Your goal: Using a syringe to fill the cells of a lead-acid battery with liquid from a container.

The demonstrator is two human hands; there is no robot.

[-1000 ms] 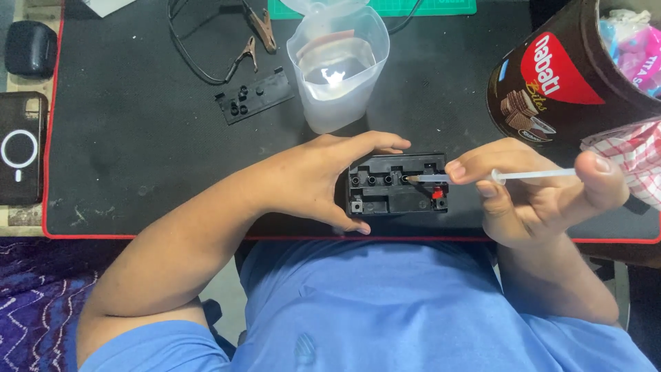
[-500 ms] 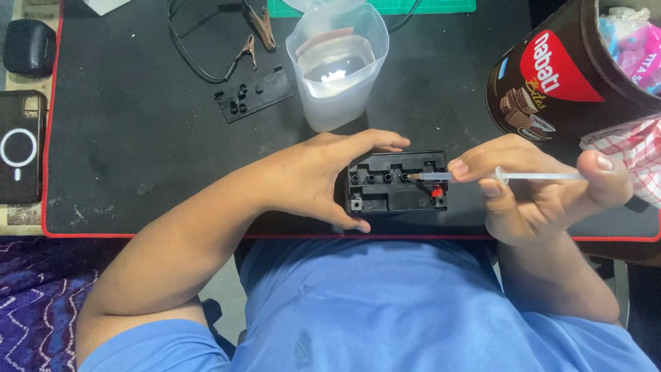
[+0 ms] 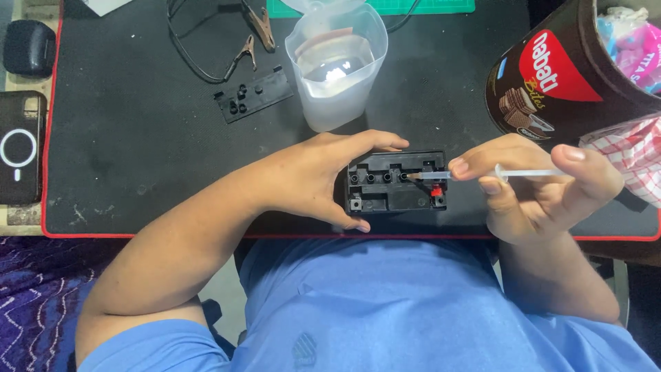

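My left hand (image 3: 323,176) fingers clamp the black battery (image 3: 396,182) by its sides: dense, rigid. Right hand (image 3: 544,189) fingers pinch the thin, light, fragile syringe (image 3: 482,174) mid-barrel.

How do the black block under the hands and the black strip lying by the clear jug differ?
The black block is thick and boxy, gripped by the left hand; the black strip is thin, flat and untouched. The block lies square to the mat edge; the strip lies slanted. Both are black plastic with round holes.
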